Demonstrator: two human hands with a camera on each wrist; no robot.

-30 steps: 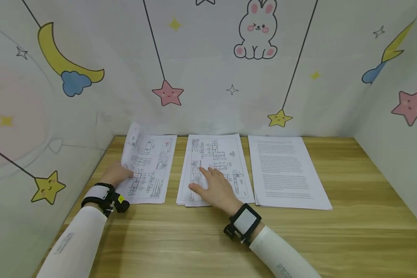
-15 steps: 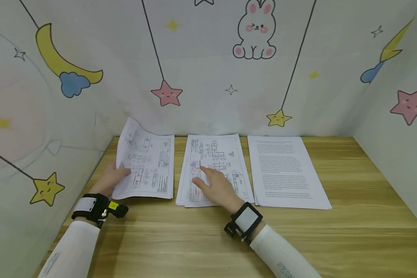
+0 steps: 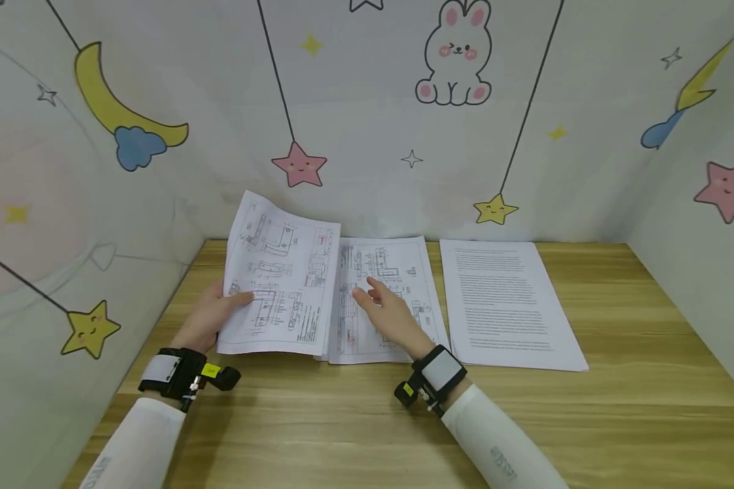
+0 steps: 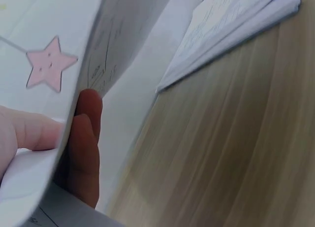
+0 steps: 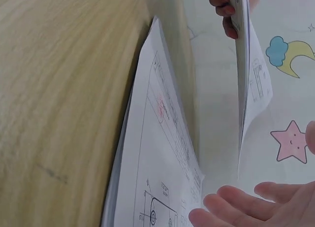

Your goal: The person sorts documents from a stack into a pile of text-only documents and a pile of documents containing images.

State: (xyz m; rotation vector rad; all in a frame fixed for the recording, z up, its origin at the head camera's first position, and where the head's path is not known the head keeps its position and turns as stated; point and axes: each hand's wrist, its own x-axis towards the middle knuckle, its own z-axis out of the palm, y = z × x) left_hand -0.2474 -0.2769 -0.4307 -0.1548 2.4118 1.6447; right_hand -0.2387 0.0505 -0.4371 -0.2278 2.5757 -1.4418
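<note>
My left hand grips the left edge of some sheets with technical drawings, thumb on the front and fingers behind. These sheets are raised off the table and tilted, their upper left corner bending back. In the left wrist view, the fingers show behind the paper edge. The sheets' right edge overlaps the left side of the middle pile of drawings, which lies on the table. Over that pile hovers my right hand, fingers extended and holding nothing. The right wrist view shows a gap between this hand and the raised sheets.
To the right lies a pile of pages with printed text. All of it is on a wood-grain table. A white cloth backdrop with cartoon prints encloses the back and sides.
My left hand has lifted the left sheets off the table and brought them rightward, over the middle pile's edge. My right hand has risen slightly from the middle pile.
</note>
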